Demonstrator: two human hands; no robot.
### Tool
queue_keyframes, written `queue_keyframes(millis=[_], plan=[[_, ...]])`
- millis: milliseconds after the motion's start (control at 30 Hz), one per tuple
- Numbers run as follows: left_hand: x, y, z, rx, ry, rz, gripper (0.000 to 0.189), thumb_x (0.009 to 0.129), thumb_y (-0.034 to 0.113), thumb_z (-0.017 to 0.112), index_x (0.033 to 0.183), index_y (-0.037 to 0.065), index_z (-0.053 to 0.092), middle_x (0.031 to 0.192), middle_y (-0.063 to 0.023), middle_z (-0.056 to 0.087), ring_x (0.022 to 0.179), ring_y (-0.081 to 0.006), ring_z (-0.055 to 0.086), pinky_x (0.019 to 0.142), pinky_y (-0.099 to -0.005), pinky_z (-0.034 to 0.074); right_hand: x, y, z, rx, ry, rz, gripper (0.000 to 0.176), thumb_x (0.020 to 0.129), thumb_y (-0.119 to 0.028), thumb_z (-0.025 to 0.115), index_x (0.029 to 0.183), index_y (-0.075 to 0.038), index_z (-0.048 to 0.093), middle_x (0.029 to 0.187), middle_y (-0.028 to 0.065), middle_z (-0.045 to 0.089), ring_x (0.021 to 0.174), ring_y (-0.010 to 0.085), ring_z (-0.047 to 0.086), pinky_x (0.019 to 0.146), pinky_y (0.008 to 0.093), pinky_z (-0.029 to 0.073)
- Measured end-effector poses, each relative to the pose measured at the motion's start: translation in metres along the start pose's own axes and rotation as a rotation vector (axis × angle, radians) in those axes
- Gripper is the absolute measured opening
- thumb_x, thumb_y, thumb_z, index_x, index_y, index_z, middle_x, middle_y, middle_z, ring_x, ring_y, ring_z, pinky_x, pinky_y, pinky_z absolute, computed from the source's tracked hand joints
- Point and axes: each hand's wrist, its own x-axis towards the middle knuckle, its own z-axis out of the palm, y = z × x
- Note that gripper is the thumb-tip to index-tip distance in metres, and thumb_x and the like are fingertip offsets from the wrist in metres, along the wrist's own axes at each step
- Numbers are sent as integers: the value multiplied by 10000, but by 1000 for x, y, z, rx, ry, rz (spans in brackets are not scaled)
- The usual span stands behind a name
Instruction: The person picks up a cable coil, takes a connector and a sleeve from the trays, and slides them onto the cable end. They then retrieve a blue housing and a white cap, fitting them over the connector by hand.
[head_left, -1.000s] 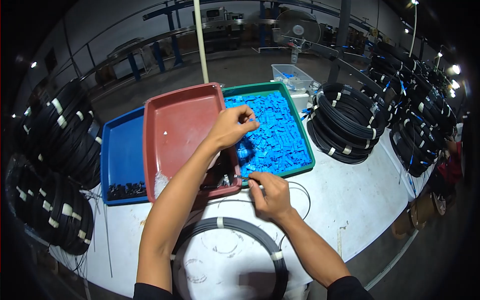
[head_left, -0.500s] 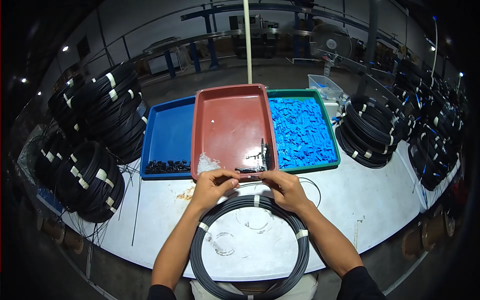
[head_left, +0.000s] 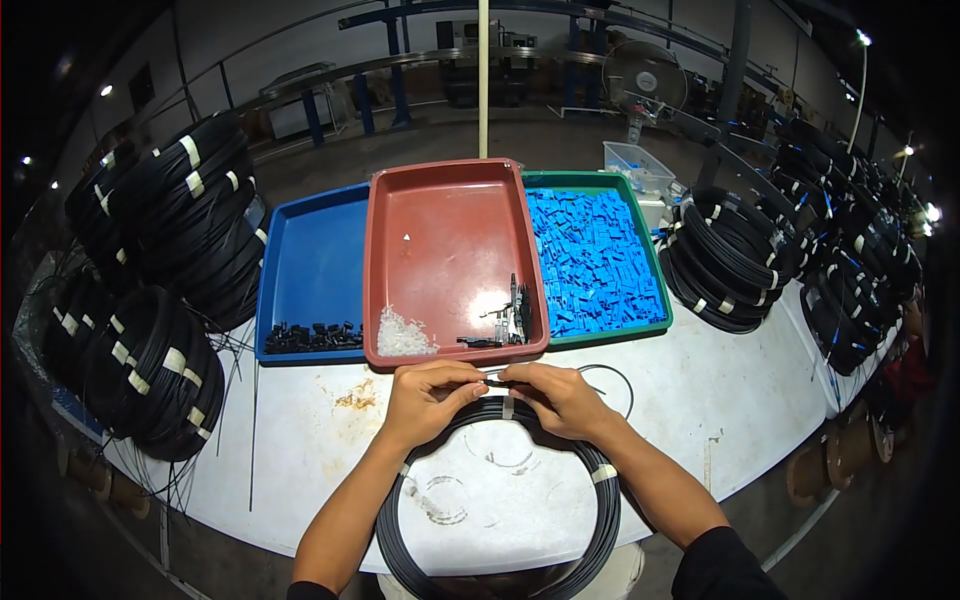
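Observation:
My left hand and my right hand meet above the top of a black cable coil bound with white tape. Between their fingertips is a small black piece, pinched from both sides; its details are too small to tell. A loose cable end loops out to the right of my right hand. Just beyond the hands, the red tray holds white bits at its front left and black parts at its front right.
A blue tray with small black parts stands left, and a green tray of blue pieces right. Stacked cable coils rise at the left, with more coils at the right. A clear bin sits behind.
The view has shifted slightly. Both hands have come back from the red tray's front edge to the coil's top, and the small black piece now shows between the fingertips.

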Motion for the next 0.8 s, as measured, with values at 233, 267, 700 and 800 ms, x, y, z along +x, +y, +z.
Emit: queue_keyframes(millis=[233,267,700,800], plan=[[-1,3,-1,35,-9,38,164,870,9,785,1028,-33,774,996,-134,753,857,-154,714,756,-254,579,2,-3,-7,14,-58,-22,316,864,17,699,1177,-13,670,1026,168,725,886,338,720,790,392,578],[-4,4,-1,34,-18,28,164,870,9,785,1028,-33,774,996,-134,753,857,-154,714,756,-254,579,0,-5,-6,38,-100,9,322,873,-10,699,1194,-10,668,1064,183,726,929,364,716,823,410,576],[-3,6,-2,129,-16,197,160,858,-9,773,1017,-23,774,982,-154,756,882,-202,728,785,-292,582,2,-13,-3,65,-143,51,254,920,-75,684,1168,-24,657,962,203,730,854,380,720,759,421,569],[-3,7,-1,139,-13,194,155,856,-11,774,1010,-26,772,984,-157,757,885,-208,732,783,-298,587,5,-14,-5,70,-153,69,247,921,-79,683,1162,-29,661,944,204,729,843,383,718,753,424,567]])
